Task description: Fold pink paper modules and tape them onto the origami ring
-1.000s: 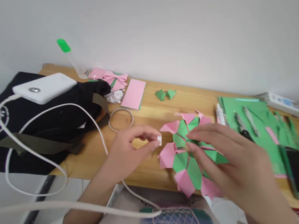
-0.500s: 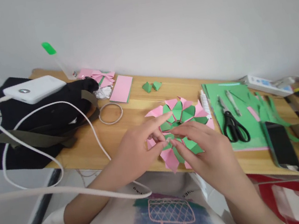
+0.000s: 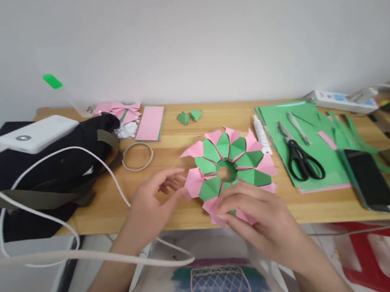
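A ring-shaped paper flower of folded green and pink pieces lies on the table in front of me, with a round hole at its centre. My right hand is closed at its near edge, thumb and fingers pinching a pink petal tip. That hand hides part of the near side of the flower. At the left side, my left hand has its thumb and forefinger apart, the thumb tip at the edge of a pink petal. Its other fingers curl inward.
Right of the flower are a white tube, black scissors on green paper sheets and a phone. Behind sit two small green folded pieces and pink paper. Left lie a black bag, power bank and cable.
Both hands have left the flower's middle, so its hole now shows. My left hand moved left to a petal's edge; my right moved down to a near petal. The view shifted slightly.
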`<state>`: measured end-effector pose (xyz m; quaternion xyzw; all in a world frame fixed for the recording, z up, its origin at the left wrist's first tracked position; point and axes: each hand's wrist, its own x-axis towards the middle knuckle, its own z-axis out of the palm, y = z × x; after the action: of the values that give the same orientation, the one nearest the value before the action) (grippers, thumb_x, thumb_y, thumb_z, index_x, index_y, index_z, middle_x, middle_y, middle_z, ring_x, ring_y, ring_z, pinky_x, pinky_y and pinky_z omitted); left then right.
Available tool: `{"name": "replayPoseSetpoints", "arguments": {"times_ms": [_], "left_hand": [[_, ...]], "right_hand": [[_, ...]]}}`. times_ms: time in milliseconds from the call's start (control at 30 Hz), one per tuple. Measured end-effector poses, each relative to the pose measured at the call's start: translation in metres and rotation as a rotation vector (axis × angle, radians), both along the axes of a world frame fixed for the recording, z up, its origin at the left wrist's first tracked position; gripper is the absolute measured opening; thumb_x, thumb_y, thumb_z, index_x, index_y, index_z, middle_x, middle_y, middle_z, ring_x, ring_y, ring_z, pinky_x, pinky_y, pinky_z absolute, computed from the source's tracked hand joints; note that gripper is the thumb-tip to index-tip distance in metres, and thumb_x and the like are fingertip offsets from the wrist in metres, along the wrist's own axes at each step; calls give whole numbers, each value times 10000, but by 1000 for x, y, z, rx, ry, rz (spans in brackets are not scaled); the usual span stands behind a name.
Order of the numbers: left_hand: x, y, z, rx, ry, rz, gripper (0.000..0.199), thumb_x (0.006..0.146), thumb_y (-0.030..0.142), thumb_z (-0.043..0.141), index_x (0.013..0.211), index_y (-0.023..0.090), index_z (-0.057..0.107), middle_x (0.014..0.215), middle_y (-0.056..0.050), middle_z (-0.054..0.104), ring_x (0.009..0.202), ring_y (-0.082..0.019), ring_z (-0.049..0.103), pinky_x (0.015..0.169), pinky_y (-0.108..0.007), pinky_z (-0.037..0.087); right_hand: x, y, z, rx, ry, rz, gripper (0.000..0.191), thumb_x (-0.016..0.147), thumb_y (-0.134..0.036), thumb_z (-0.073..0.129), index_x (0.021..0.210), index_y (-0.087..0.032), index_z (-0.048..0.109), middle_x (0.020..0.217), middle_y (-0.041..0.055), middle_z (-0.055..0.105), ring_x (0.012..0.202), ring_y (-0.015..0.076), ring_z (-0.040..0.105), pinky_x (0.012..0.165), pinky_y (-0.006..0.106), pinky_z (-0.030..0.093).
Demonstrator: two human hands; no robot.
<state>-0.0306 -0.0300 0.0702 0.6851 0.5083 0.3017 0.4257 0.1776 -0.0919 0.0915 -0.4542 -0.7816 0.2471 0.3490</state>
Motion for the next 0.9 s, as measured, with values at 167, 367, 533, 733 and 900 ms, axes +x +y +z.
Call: {"name": "replayPoseSetpoints", "arguments": {"times_ms": [167,367,533,733,900], "left_hand": [[6,16,-18,-42,14,40,294,816,374,603,1032,180,646,1039,-74,690,937,-205,636,825,-339,489],[18,26,-27,-258,-138,-23,301,757,404,643,922,153,648,938,-66,701,864,-190,647,762,-301,505],[25,27,-25,-265,-114,-72,300,775,451,623,803,154,647,771,-21,660,709,-148,597,638,-250,463],[33,35,-26,-185,-13,-17,340,770,465,607,632,155,585,620,15,559,598,-115,500,560,-234,375],[37,37,-25,-131,52,-39,355,789,424,567,553,163,521,562,29,480,571,-110,439,544,-242,322]], "right_hand": [[2,2,-10,-111,-53,-132,74,889,-192,534,914,-205,603,811,2,678,741,136,619,647,261,489],[3,2,-16,-162,-11,-213,161,889,-194,513,1039,-212,568,916,31,692,813,149,638,666,261,523],[6,14,-18,-180,0,-227,146,898,-186,490,1019,-215,567,888,19,680,797,144,641,721,282,532],[6,30,-17,-143,-61,-286,127,885,-164,507,981,-182,588,921,37,670,795,129,630,722,266,510],[2,29,-20,-136,-9,-265,162,885,-146,499,1009,-185,595,941,40,646,795,117,613,719,258,503]]}}
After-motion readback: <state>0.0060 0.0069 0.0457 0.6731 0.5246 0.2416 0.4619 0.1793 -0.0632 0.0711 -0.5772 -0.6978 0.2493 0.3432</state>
